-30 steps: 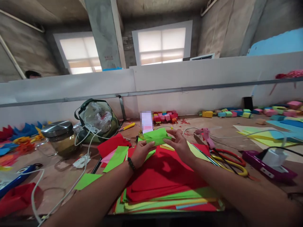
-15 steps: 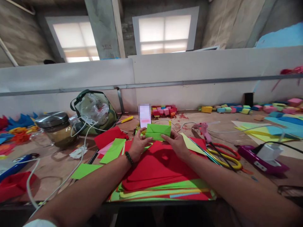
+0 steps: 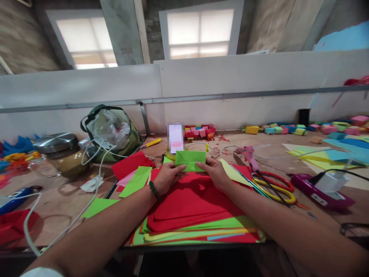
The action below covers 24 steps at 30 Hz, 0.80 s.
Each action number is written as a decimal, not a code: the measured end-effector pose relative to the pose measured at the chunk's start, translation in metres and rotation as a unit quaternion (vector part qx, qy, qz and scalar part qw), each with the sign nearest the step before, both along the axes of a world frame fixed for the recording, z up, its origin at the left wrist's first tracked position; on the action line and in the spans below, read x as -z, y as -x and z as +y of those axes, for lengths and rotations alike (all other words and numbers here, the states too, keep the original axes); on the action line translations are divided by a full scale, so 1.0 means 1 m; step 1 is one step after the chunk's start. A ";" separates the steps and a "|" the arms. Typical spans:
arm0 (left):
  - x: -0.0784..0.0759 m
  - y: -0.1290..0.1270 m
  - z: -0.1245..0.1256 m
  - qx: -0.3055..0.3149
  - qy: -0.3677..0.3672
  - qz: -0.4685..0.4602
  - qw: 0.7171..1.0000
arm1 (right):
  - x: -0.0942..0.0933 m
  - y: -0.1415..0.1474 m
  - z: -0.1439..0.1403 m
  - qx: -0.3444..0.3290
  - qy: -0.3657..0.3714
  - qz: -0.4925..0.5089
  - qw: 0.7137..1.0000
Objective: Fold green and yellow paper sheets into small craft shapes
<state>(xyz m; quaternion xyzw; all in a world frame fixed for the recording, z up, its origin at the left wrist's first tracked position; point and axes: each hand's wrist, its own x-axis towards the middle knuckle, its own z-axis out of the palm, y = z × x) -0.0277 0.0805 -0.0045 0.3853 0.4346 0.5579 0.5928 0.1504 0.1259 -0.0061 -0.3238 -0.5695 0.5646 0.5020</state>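
Over the far side of the red paper stack (image 3: pixel 198 204) on the desk (image 3: pixel 276 154), the left hand (image 3: pixel 167 176) and right hand (image 3: pixel 216 172) pinch, fingers (image 3: pixel 181 168) nearly closed, both ends of the folded green paper (image 3: pixel 188 158), before a smartphone (image 3: pixel 175 134) with unreadable screen and a farther concrete pillar (image 3: pixel 123 29).

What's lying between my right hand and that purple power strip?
In the head view, from your right hand toward the purple power strip: pale yellow paper, a slim teal rod, then red and yellow looped handles crossed by a dark cord.
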 end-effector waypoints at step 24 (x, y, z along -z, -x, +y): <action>0.002 0.008 0.003 0.011 -0.025 0.025 0.999 | -0.004 -0.002 -0.005 -0.042 -0.025 -0.009 0.999</action>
